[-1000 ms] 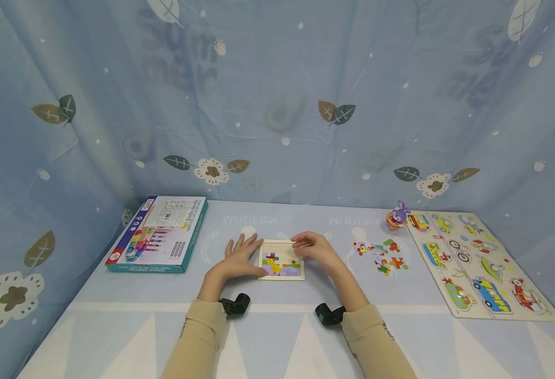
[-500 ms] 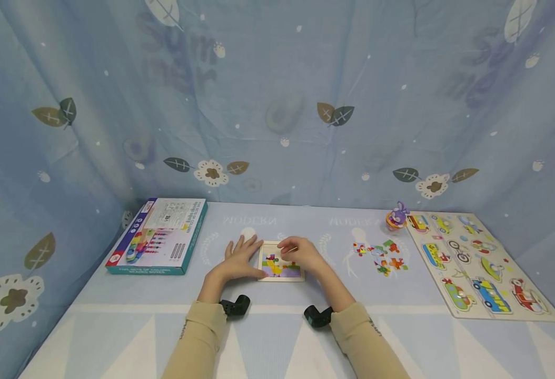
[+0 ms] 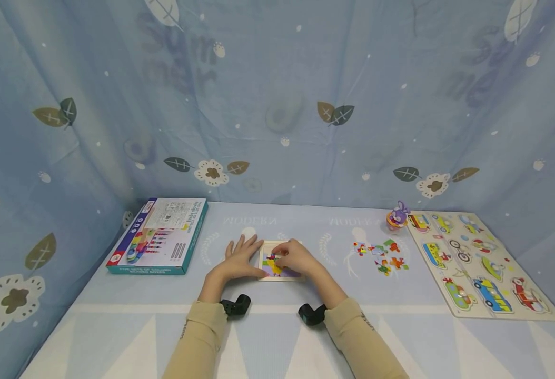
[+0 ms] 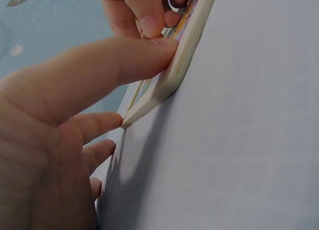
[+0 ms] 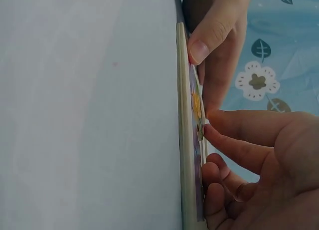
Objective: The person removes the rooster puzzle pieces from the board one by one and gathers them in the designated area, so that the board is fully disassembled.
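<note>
A small wooden jigsaw tray (image 3: 282, 279) lies on the table between both hands, with a partly assembled picture of a yellow figure on purple ground inside. My left hand (image 3: 236, 263) rests along its left side, fingers spread and nearly straight. The left thumb (image 4: 154, 55) presses on the tray's near left corner. My right hand (image 3: 301, 259) is over the middle of the tray and covers its right part. In the right wrist view, its thumb and forefinger pinch a small puzzle piece (image 5: 201, 131) right at the picture's surface; the piece's print is mostly hidden.
Several loose puzzle pieces (image 3: 383, 256) lie to the right of the tray. Behind them stands a purple rabbit toy (image 3: 397, 217). A wooden vehicle peg board (image 3: 483, 263) lies at far right, a boxed toy set (image 3: 159, 234) at left. A blue curtain (image 3: 282, 105) hangs behind.
My right hand has moved left and inward, from the tray's right edge to over its middle, and lowered to the picture. The left hand has stayed in place.
</note>
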`<state>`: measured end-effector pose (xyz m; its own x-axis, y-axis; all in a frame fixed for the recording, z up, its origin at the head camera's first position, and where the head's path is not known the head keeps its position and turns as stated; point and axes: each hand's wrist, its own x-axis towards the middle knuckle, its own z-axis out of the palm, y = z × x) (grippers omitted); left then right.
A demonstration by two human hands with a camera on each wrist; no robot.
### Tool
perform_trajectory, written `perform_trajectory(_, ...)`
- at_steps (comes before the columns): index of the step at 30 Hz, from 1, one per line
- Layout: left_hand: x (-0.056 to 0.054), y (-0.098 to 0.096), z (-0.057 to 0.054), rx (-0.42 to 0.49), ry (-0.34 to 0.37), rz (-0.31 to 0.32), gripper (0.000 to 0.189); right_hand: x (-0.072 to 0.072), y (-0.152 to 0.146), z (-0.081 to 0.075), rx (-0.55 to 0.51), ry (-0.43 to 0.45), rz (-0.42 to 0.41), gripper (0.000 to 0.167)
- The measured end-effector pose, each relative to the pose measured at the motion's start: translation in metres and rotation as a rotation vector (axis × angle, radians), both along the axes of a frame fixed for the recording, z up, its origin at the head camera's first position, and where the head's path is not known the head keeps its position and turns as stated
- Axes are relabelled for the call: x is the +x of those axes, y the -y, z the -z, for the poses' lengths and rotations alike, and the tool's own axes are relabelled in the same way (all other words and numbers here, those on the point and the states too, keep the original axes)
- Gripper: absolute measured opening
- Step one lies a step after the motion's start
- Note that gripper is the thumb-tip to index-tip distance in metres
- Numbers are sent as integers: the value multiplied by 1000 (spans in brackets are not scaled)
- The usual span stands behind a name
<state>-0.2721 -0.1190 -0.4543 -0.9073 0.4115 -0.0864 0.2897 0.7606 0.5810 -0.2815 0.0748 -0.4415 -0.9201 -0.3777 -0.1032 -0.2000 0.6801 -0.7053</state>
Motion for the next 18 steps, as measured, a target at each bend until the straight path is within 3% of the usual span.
perform_trajectory(9, 1, 0, -2, 4, 3, 1, 89, 1, 0, 1, -115, -17, 13, 14)
perform_trajectory(18, 0, 0, -1, 8, 2, 5, 89, 1, 2, 1, -245, 47, 15, 10)
